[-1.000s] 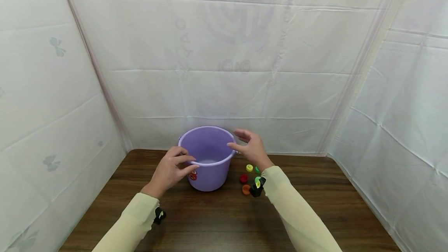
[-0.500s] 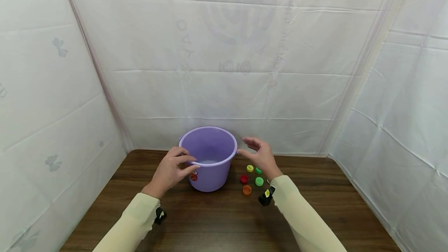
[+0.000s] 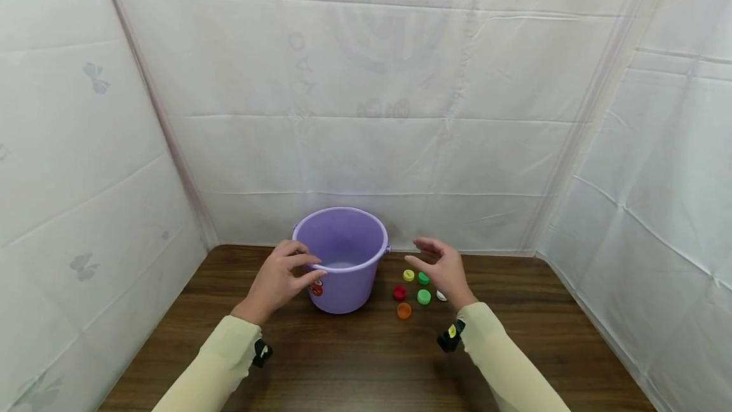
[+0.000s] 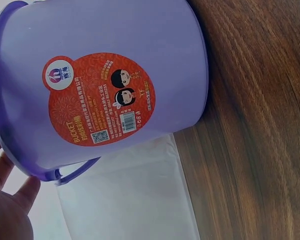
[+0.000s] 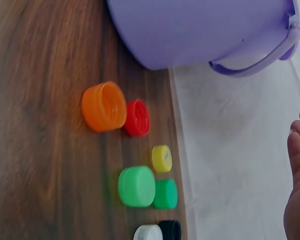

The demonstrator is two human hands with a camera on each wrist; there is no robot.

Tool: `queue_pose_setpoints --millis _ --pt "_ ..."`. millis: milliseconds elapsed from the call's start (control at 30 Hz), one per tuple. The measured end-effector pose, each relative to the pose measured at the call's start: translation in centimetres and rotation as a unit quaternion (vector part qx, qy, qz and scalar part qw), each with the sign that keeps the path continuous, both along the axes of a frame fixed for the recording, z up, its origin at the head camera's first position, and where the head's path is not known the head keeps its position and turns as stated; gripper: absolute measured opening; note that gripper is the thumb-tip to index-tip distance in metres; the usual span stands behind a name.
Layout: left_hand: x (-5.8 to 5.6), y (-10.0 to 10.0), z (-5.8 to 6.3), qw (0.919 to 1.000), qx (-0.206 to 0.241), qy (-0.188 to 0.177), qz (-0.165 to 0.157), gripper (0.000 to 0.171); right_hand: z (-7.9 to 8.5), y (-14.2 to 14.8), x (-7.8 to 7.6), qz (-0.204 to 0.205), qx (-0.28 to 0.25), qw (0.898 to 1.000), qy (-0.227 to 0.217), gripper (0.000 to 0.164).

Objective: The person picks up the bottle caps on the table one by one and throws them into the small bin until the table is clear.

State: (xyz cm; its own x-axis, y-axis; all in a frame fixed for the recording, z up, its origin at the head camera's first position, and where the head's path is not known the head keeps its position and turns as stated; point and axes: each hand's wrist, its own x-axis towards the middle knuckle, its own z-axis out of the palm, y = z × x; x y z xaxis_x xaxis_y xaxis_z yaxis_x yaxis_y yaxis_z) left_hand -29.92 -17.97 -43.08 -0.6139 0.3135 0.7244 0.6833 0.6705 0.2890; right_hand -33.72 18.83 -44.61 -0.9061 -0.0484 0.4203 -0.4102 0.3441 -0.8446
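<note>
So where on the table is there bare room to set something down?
There's bare table in front of the bucket, between the left sleeve and right sleeve. More lies beyond the right sleeve, toward the right-hand sheet. It's crowded just right of the bucket, where the caps cluster near the right hand.

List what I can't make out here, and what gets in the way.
Black cap: hidden in the head view, apparently behind the right hand; cut off by the bottom edge in the right wrist view.
White cap: cut off by that same edge.
Red label: finest print too small, left wrist view.
Purple bucket: nearest floor hidden by its front wall, head view.
</note>
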Motion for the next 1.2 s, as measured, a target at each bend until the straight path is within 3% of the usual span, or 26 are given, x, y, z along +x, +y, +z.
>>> queue_pose_setpoints --millis 200,567,1200 --pt "0.0 0.0 -0.1 0.9999 0.004 0.01 -0.004 0.021 -1.1 1.2 0.4 -0.019 0.02 1.0 -0.014 0.043" --pt "-0.2 0.0 -0.3 0.9998 0.004 0.019 -0.004 0.02 -3.1 3.5 1.2 -0.018 0.005 1.0 -0.022 0.047" --pt "-0.4 0.0 -0.3 0.9997 0.009 0.022 -0.007 0.021 -6.4 5.8 1.2 -0.076 0.029 0.996 -0.042 0.046"
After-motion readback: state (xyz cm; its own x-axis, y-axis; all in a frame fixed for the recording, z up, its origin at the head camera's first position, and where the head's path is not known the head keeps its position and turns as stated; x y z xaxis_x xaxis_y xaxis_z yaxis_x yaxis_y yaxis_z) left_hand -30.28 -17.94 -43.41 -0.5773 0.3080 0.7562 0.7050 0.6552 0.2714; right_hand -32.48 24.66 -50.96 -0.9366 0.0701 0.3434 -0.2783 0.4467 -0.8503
